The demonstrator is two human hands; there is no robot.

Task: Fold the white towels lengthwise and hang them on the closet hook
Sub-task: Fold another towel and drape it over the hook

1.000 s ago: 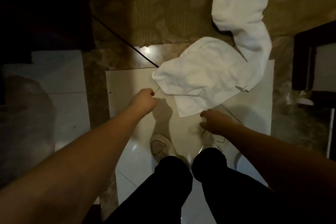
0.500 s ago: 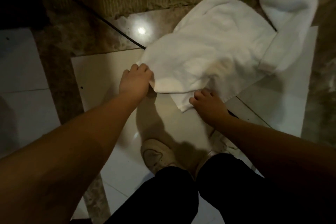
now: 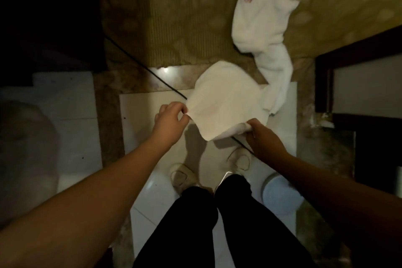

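The white towel [image 3: 226, 102] hangs lifted off the tiled floor [image 3: 143, 115] in front of the person's shoes. The left hand [image 3: 168, 118] pinches its 9 o'clock corner and the right hand [image 3: 260, 135] grips its 4 o'clock edge. A second white towel [image 3: 263, 19] trails toward 1 o'clock onto the carpet [image 3: 174, 17].

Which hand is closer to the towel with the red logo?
Right. The right hand sits below the logo towel; the left hand is farther left. Both grip the other towel.
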